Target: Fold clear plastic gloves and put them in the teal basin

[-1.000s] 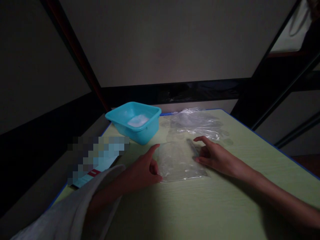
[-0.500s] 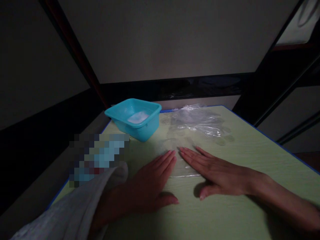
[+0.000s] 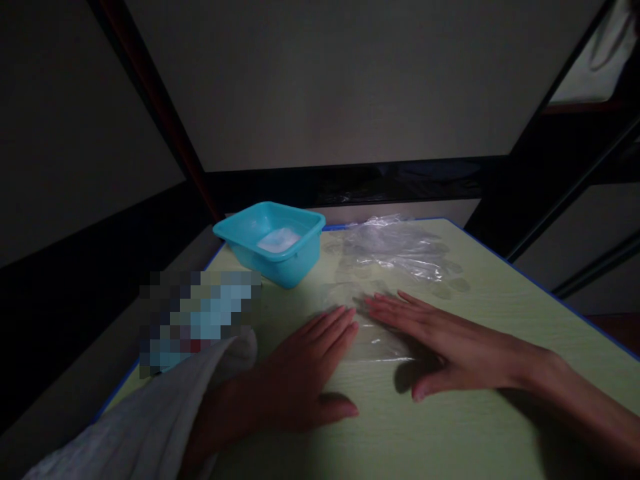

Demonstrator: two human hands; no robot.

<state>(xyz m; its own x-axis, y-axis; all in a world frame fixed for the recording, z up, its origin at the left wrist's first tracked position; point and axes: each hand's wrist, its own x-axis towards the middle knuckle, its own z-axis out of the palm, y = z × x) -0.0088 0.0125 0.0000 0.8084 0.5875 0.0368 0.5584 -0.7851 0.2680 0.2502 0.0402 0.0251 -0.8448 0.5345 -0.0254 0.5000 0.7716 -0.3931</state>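
Observation:
A clear plastic piece [image 3: 377, 343] lies flat on the pale green table [image 3: 500, 433], between and under my fingers. My left hand [image 3: 305, 373] rests palm down at its left side, fingers stretched forward and thumb out. On the right, my right hand [image 3: 440, 340] is palm down over the plastic, fingers extended and thumb apart, seemingly slightly raised, with a shadow beneath. Neither hand grips anything. Beyond them lies a crumpled pile of clear plastic gloves [image 3: 395, 247], with finger shapes spread to the right.
A turquoise basin [image 3: 295, 260] with something white inside stands at the back left. A blurred-out, pixelated item [image 3: 215, 313] lies at the left edge, beside my sleeve. Panels [image 3: 325, 87] rise behind the table.
My right hand has shifted slightly right and appears to have lifted a little off the plastic. My left hand has barely moved. The whole view has shifted slightly.

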